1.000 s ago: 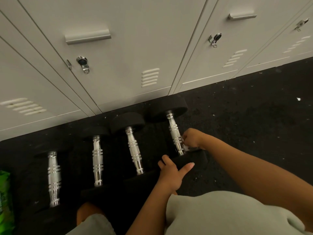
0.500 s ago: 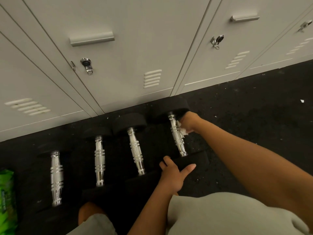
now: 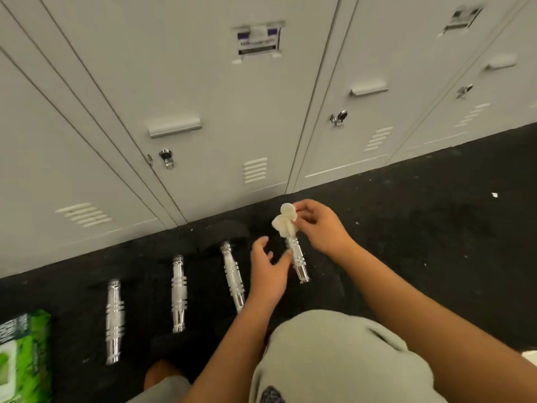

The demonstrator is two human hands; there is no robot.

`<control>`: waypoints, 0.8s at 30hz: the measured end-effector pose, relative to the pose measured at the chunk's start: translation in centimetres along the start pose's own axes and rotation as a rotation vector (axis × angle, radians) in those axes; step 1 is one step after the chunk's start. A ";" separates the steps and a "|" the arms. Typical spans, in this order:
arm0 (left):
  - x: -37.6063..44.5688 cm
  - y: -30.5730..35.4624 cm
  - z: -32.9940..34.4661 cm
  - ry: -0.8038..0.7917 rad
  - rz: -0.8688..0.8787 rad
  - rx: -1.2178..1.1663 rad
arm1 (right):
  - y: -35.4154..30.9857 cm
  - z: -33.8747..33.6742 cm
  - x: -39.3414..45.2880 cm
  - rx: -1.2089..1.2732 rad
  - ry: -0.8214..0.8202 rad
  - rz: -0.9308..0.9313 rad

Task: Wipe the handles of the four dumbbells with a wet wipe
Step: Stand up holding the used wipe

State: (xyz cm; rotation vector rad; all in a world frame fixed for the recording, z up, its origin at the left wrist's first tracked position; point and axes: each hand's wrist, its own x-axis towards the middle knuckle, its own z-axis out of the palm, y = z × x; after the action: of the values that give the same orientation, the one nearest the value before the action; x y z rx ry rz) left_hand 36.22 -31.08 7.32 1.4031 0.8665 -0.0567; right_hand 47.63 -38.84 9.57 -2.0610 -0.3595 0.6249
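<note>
A row of pale grey lockers fills the top of my view, their doors carrying handles, vents and small locks, and one door has a blurred label I cannot read. Below them runs the black floor, speckled with pale bits.

On the floor, four dumbbells lie side by side with their chrome handles pointing roughly toward the lockers. Their black ends are hard to tell from the dark floor. From my left they are the first dumbbell, the second dumbbell, the third dumbbell and the fourth dumbbell.

My knee in grey shorts sits at the bottom of the view. A green pack of wipes lies on the floor at the far left edge, near the first dumbbell.

My left hand hovers between the third and fourth handles, fingers loosely spread and holding nothing. My right hand pinches the white wet wipe between thumb and fingertips. The crumpled wipe hangs over the far end of the fourth handle; I cannot tell whether it touches the metal.
</note>
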 end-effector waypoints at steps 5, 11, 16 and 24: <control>-5.1 11.2 -4.0 0.080 0.405 -0.136 | -10.3 -2.7 -4.3 0.227 -0.022 -0.197; -14.4 19.2 -10.6 0.228 0.736 -0.153 | -23.4 -2.8 -10.2 0.289 -0.142 -0.462; -21.8 20.4 -18.0 0.435 0.859 -0.151 | -30.6 1.0 -15.1 0.282 -0.334 -0.594; -31.0 16.0 -30.6 0.826 0.864 -0.093 | -37.6 10.2 -22.1 0.265 -0.584 -0.698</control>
State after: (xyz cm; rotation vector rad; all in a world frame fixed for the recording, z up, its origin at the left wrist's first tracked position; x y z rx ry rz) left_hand 7.70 -14.91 40.14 1.6153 0.8152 1.2733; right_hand 23.22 -22.31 43.31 -1.3330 -1.1985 0.7664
